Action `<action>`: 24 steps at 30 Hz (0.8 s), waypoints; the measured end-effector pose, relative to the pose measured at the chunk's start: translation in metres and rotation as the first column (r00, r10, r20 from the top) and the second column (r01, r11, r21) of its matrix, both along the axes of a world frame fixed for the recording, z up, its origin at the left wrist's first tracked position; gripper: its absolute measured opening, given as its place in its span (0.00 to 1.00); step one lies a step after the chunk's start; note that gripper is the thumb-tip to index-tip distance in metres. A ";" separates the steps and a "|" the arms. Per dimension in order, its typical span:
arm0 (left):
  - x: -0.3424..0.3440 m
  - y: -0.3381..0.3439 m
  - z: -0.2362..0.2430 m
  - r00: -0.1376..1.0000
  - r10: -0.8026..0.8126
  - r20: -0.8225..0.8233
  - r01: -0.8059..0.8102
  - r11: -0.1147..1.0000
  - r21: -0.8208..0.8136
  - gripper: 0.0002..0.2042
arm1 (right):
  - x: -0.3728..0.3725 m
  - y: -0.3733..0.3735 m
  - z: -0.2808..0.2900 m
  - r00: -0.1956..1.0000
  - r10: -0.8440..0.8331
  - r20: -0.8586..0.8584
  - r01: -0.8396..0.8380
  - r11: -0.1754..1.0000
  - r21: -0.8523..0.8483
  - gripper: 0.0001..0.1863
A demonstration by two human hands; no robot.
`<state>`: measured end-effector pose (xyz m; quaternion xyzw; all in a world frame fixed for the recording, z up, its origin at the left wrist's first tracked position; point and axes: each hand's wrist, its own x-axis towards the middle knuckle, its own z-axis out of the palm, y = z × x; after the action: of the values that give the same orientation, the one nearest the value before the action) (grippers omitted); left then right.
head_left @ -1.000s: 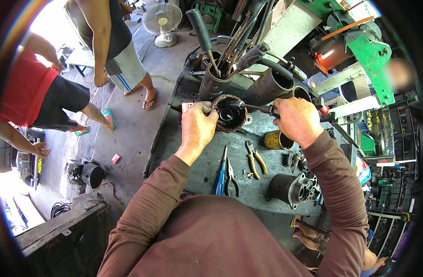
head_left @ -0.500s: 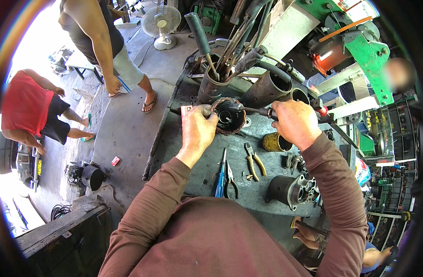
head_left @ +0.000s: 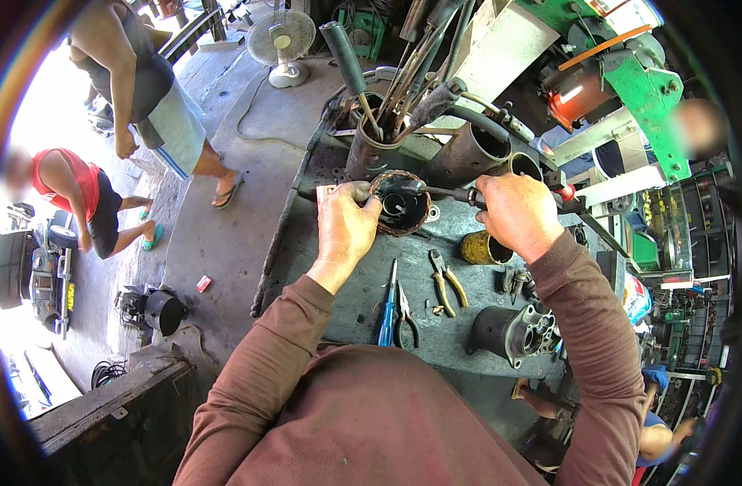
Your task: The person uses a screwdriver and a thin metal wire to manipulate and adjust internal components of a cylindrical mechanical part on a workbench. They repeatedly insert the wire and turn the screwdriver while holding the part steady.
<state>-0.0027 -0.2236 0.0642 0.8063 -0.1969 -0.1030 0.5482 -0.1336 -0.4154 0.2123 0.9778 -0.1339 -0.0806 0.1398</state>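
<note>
My left hand (head_left: pixel 348 231) is closed on the left rim of a round stator (head_left: pixel 403 228) with copper windings around its edge and a dark hollow middle. In my right hand (head_left: pixel 518 212) is what looks like a soldering iron (head_left: pixel 452 193), its grey tip reaching over the stator's opening. Its handle is partly hidden by my fingers. Below my hands, a blue-handled screwdriver (head_left: pixel 386 312), dark-handled pliers (head_left: pixel 406 320) and yellow-handled pliers (head_left: pixel 448 285) lie on the dark metal bench (head_left: pixel 346 306). A yellow cylinder (head_left: pixel 480 249) lies near my right wrist.
Metal tubes (head_left: pixel 460 154) and a pot (head_left: pixel 371 154) of long-handled tools stand at the back. A grey motor housing (head_left: pixel 504 334) sits at the bench's front right. Green machinery (head_left: pixel 650 113) rises at right. Two people stand left, near a white fan (head_left: pixel 282 40); another is lower right.
My hands, the stator and the iron keep nearly the same place. At left, the person in red has straightened somewhat and the person in the dark top has shifted left.
</note>
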 end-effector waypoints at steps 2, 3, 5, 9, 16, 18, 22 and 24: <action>-0.001 0.000 0.001 1.000 0.000 0.001 0.000 1.000 0.008 0.11 | 0.000 0.000 0.000 1.000 0.003 0.001 -0.003 1.000 -0.005 0.09; -0.001 -0.001 0.000 1.000 0.005 -0.008 -0.005 1.000 0.001 0.11 | 0.000 0.000 0.000 1.000 0.006 0.001 -0.006 1.000 -0.007 0.09; 0.000 -0.002 -0.002 1.000 0.011 0.016 -0.011 1.000 0.016 0.11 | 0.000 0.000 0.000 1.000 0.006 -0.002 -0.006 1.000 -0.008 0.09; 0.004 -0.002 -0.008 0.994 0.014 0.109 -0.020 0.998 0.062 0.11 | -0.001 0.001 0.001 1.000 0.001 0.005 -0.001 1.000 0.001 0.09; 0.002 -0.002 -0.010 0.998 0.053 0.043 -0.052 0.998 -0.031 0.12 | -0.001 0.001 0.001 1.000 -0.004 0.011 0.004 1.000 0.011 0.09; 0.003 -0.002 -0.009 0.998 0.046 0.042 -0.045 0.999 -0.018 0.13 | -0.001 0.001 0.002 1.000 0.002 0.010 -0.002 1.000 0.012 0.09; 0.005 -0.003 -0.009 1.000 0.010 0.015 -0.011 0.999 0.032 0.13 | -0.001 0.001 0.001 1.000 0.005 0.002 -0.005 1.000 0.004 0.09; 0.006 -0.004 -0.009 1.000 0.007 -0.015 -0.007 0.999 0.033 0.13 | -0.001 0.000 0.001 1.000 0.005 0.010 -0.005 1.000 0.012 0.09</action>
<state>0.0035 -0.2278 0.0552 0.8151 -0.1881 -0.1106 0.5367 -0.1346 -0.4151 0.2134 0.9793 -0.1317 -0.0762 0.1334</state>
